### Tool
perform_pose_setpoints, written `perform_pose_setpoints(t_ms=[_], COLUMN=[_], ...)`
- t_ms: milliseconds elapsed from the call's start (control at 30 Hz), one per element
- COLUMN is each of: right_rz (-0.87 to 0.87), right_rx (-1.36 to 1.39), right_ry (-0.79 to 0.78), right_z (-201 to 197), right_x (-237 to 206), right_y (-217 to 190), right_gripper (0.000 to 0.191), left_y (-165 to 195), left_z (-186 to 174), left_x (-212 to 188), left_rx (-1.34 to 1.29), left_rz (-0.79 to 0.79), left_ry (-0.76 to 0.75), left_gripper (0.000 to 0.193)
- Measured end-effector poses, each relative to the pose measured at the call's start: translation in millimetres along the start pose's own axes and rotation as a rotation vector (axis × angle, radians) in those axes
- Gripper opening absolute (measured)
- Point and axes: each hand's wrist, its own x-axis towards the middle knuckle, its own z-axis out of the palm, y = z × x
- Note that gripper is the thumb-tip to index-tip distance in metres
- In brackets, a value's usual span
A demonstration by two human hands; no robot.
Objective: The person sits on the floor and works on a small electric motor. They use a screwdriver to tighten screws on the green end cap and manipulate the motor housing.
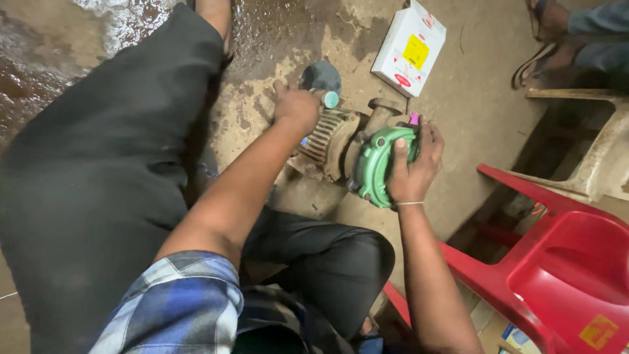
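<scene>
Hands on a small pump [341, 141] lying on the wet floor [275, 39].
Right hand [414, 167] wraps its grip around the green end cover [375, 164]; left hand [296, 107] closes over the ribbed motor end, fingers curled around it. White box [409, 47] lies just beyond, red chair [557, 269] stands at the right.

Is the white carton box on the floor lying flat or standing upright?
Lying flat: the white carton box rests on its broad face on the floor, label up.
</scene>
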Motion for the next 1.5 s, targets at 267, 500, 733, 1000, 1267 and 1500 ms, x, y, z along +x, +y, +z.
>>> perform_pose_setpoints(t_ms=[267, 500, 733, 1000, 1267, 1500], right_rz=[0.029, 0.052, 0.026, 0.024, 0.017, 0.017], right_rx=[-0.016, -0.023, -0.017, -0.008, 0.008, 0.001], right_ry=[0.004, 0.017, 0.031, 0.028, 0.038, 0.04], right_z=[-2, -1, 2, 2, 2, 2], right_x=[-4, -5, -2, -7, -5, -5], right_y=[-4, -13, -13, -14, -15, -16], right_gripper=[0.061, 0.061, 0.06, 0.059, 0.059, 0.059], left_y=[-20, -12, -11, -23, -26, -31], left_z=[-14, -15, -5, -21, -12, -11], left_x=[12, 2, 5, 1, -11, -28], left_rx=[-0.018, -0.284, 0.123, -0.179, -0.924, 0.145], left_rz=[0.072, 0.107, -0.026, 0.035, 0.02, 0.211], left_ry=[-0.283, -0.263, -0.134, -0.233, -0.299, -0.108], left_gripper=[0.032, 0.031, 0.027, 0.023, 0.023, 0.039])
